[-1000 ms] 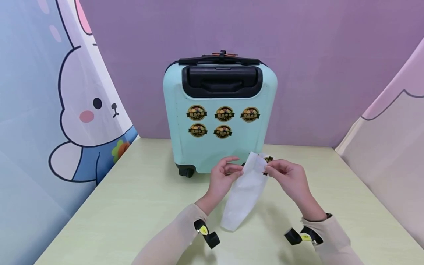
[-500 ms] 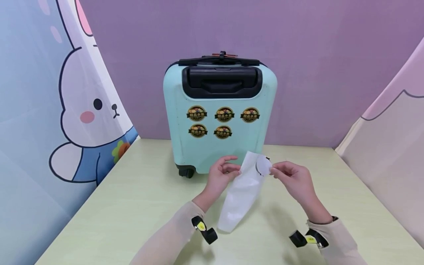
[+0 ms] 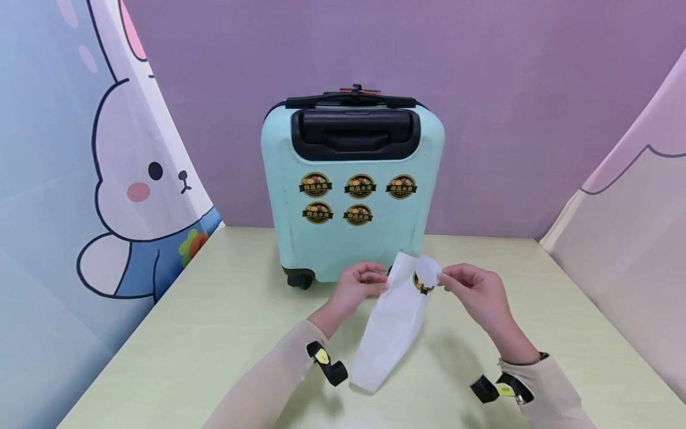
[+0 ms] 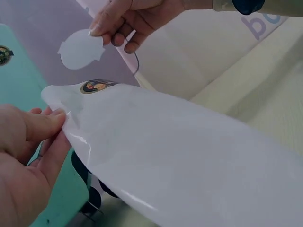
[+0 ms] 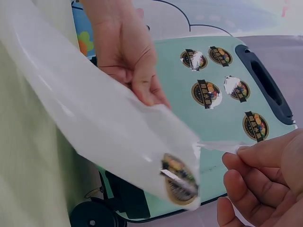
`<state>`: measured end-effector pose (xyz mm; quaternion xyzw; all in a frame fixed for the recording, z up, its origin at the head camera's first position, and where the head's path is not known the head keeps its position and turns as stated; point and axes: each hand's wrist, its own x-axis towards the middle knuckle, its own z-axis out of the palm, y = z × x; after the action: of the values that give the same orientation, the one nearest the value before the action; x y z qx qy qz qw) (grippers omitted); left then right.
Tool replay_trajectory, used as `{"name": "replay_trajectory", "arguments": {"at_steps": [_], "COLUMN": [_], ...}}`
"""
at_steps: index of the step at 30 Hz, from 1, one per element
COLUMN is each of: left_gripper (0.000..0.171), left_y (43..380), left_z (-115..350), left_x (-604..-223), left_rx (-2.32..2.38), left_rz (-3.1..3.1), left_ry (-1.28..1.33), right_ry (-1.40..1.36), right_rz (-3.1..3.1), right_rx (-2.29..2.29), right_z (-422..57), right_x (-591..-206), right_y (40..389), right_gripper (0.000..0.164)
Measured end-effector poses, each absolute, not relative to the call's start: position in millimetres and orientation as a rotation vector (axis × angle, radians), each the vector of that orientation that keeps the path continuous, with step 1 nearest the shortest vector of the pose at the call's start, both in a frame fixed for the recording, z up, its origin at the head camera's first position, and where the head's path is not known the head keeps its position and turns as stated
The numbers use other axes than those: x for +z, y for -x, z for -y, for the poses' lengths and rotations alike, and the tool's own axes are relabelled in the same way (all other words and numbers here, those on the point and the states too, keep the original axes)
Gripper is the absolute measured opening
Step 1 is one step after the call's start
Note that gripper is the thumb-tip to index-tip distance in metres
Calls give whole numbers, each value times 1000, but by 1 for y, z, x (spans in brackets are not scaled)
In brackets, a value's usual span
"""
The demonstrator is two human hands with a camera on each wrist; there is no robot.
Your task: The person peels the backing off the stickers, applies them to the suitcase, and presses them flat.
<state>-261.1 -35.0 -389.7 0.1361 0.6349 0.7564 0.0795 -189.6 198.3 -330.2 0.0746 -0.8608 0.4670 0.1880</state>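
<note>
My left hand (image 3: 351, 293) pinches the edge of a long white backing strip (image 3: 388, 333) near its top end, thumb on the near face. On that end lies a round black-and-gold sticker (image 5: 180, 182), partly covered in the head view. My right hand (image 3: 477, 292) pinches a loose sticker (image 4: 81, 49) between thumb and fingertip, its plain white back towards me. Seen almost edge-on in the right wrist view, this sticker reaches over the strip's end. Behind both hands stands a mint-green suitcase (image 3: 375, 241) bearing several matching stickers (image 3: 360, 187) in two rows.
The suitcase has a black handle recess (image 3: 356, 134) on top and black wheels (image 3: 299, 279) below. It stands on a pale green table (image 3: 214, 357) before a purple backdrop (image 3: 509, 119). A rabbit-printed cloth (image 3: 136, 161) hangs at the left.
The sticker in my right hand has gone from lying along the strip's top end to standing off it, shifting slightly right. The strip has tipped down, showing another sticker on it.
</note>
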Motion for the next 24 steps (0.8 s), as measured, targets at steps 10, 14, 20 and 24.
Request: {"name": "replay_trajectory", "arguments": {"at_steps": [10, 14, 20, 24], "left_gripper": [38, 38, 40, 41], "left_y": [265, 267, 269, 272], "left_z": [28, 27, 32, 38], "left_x": [-416, -427, -438, -444], "left_rx": [2157, 2134, 2078, 2051], "left_rz": [-1894, -1938, -1997, -2020], "left_ry": [-270, -239, -236, -287], "right_ry": [-196, -193, -199, -195], "right_rz": [2424, 2429, 2431, 2426], "right_rx": [1342, 1355, 1414, 1486], "right_z": [-198, -198, -197, -196], "right_x": [-331, -333, -335, -336], "right_y": [190, 192, 193, 194], "right_gripper": [16, 17, 18, 19]}}
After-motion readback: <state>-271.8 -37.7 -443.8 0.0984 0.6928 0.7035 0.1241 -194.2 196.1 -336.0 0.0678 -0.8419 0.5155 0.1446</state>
